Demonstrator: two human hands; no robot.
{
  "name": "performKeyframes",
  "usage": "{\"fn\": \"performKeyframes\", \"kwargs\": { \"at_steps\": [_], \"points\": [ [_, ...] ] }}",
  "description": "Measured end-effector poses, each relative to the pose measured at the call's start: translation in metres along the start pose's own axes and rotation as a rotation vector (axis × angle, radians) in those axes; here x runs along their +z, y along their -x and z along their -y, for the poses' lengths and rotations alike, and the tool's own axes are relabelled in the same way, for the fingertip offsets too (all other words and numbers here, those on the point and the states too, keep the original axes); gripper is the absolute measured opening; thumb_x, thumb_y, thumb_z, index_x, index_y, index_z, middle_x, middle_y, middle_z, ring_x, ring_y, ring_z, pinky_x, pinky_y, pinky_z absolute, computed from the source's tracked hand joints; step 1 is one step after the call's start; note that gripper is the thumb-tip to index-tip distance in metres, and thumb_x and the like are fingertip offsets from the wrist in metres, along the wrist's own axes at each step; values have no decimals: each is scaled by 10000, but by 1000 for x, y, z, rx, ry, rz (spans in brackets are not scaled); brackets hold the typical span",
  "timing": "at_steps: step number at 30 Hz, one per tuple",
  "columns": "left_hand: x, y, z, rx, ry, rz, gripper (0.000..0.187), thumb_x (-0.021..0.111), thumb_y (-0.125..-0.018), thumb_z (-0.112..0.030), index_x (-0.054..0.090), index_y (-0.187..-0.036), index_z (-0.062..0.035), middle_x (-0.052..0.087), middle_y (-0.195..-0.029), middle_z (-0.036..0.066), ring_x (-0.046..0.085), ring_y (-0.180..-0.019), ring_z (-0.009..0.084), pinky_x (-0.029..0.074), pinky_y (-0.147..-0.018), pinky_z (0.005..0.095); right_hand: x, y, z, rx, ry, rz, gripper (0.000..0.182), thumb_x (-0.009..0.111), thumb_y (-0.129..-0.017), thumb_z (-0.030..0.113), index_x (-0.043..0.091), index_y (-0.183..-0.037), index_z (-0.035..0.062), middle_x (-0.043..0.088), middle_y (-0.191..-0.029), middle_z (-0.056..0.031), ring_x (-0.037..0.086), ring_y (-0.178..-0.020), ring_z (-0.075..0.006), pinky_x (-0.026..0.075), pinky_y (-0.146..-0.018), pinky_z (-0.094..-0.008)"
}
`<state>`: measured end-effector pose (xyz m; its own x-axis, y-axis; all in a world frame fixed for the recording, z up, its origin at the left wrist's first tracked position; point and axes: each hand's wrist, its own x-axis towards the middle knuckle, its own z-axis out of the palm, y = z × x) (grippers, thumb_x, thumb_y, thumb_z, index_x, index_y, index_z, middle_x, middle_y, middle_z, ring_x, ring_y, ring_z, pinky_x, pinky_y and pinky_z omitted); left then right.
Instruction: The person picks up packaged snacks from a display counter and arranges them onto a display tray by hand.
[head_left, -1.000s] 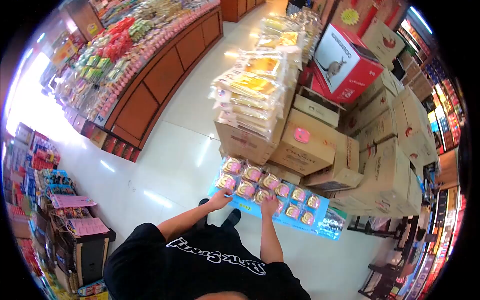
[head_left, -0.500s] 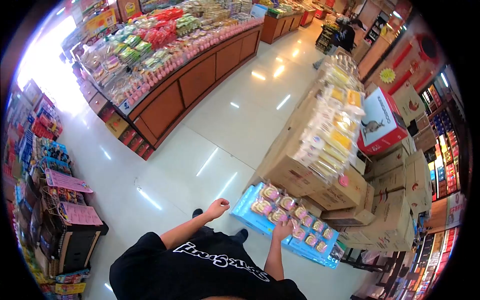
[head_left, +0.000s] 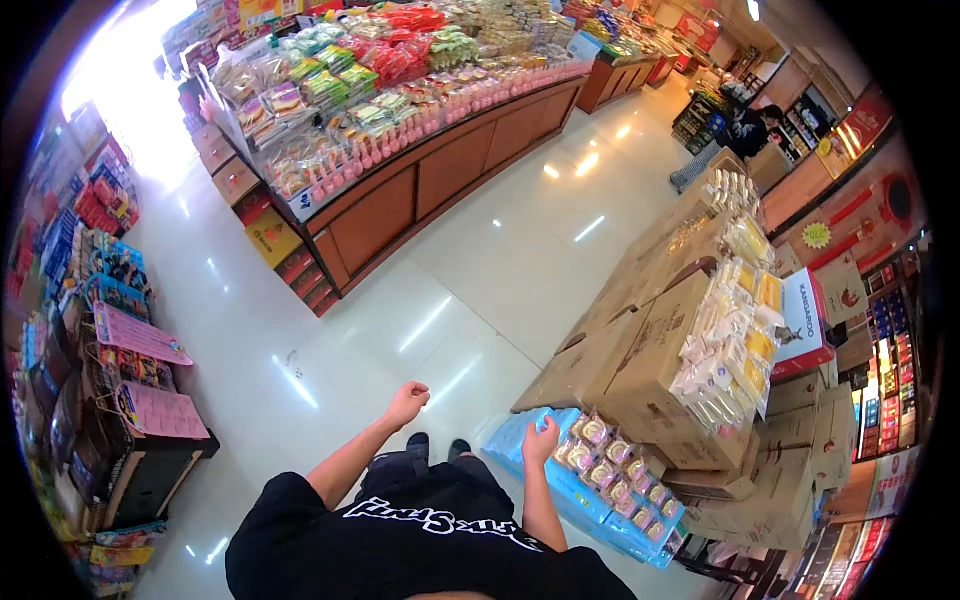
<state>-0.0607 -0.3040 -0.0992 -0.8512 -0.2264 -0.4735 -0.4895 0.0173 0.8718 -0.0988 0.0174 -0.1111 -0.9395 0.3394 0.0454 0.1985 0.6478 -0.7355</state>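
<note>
Right hand (head_left: 541, 440) at the near end of a row of round pink-wrapped snack packs (head_left: 612, 465), fingers curled loosely, touching or just beside the first pack; grip on a pack impossible to tell from this view. Packs lying in two lines on top of a stack of light blue boxes (head_left: 570, 490), low down near the floor (head_left: 500, 260). Left hand (head_left: 407, 404) out to the side over the pale tiled floor, well apart from the packs, fingers bent into a loose fist, nothing in it. Black shoes (head_left: 420, 443) just below, between the two hands. Behind the blue boxes, a pile of brown cardboard boxes (head_left: 630, 350), with clear bags of yellow and white goods (head_left: 730, 350) heaped on top. Beside that, a red and white box (head_left: 805, 320) with a kangaroo picture. Across the aisle, a long wooden display counter (head_left: 420, 180) loaded with bagged sweets. Far off, another person (head_left: 735, 135) crouched by a shelf. At the left edge, racks with pink sheets (head_left: 150, 375).
</note>
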Motion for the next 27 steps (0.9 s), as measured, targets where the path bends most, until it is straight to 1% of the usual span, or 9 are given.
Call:
{"fn": "performKeyframes", "kwargs": {
  "at_steps": [2,6,9,14,18,21,23,25,27],
  "points": [
    [-7,-2,-4,-36,21,-15,299,614,-837,-176,580,-1070,8,633,-939,99,604,-836,170,486,-731,313,12,-12,11,-34,23,46,416,691,-725,152,575,-1086,-19,572,-1042,-169,584,-860,-270,481,-794,-377],
    [-11,-2,-11,-93,99,-5,302,618,-858,-188,559,-1098,-15,610,-942,69,594,-840,154,490,-712,303,36,-35,40,-63,21,139,400,659,-746,151,564,-1091,-28,561,-1012,-184,556,-913,-302,454,-822,-391],
    [-13,-17,-20,-130,126,13,299,613,-862,-181,555,-1105,-16,610,-942,66,594,-848,150,487,-718,298,67,-56,50,-67,26,154,399,676,-711,153,593,-1057,-27,597,-980,-168,597,-838,-267,486,-794,-377],
    [-20,-69,-75,-51,151,17,310,620,-873,-199,565,-1128,-31,620,-964,61,592,-869,142,482,-727,294,109,-95,76,-63,-14,209,403,677,-710,161,596,-1061,-20,609,-1024,-173,622,-822,-271,488,-794,-388],
    [-27,-118,-181,223,136,63,313,596,-908,-215,568,-1142,-10,626,-1027,74,588,-939,143,477,-810,295,133,-150,96,-79,-18,249,401,669,-717,172,596,-1067,-11,617,-1040,-164,633,-835,-268,488,-800,-385],
    [-26,-121,-309,499,229,146,312,569,-931,-212,568,-1147,14,628,-1060,80,582,-1016,144,466,-890,310,142,-197,114,-59,-49,239,403,677,-716,182,599,-1063,-9,622,-1022,-161,630,-825,-269,487,-804,-388],
    [-32,-96,-400,753,182,207,281,539,-945,-193,576,-1144,3,639,-1066,92,593,-1030,184,464,-897,323,152,-229,115,-79,-75,233,403,659,-731,177,584,-1074,-23,597,-1036,-182,611,-832,-279,485,-792,-383],
    [-44,-71,-475,1166,23,241,315,480,-968,-248,579,-1147,-8,645,-1082,113,598,-1042,255,460,-915,368,166,-259,106,-84,-125,256,409,651,-739,175,574,-1084,-31,583,-1046,-193,603,-834,-284,484,-787,-379],
    [-38,-52,-525,1521,168,347,580,356,-976,-488,582,-1134,23,638,-1078,180,592,-1038,347,449,-926,443,176,-286,99,-77,-195,310,420,654,-740,175,571,-1094,-34,580,-1053,-194,604,-830,-285,484,-789,-378]
  ]
}}
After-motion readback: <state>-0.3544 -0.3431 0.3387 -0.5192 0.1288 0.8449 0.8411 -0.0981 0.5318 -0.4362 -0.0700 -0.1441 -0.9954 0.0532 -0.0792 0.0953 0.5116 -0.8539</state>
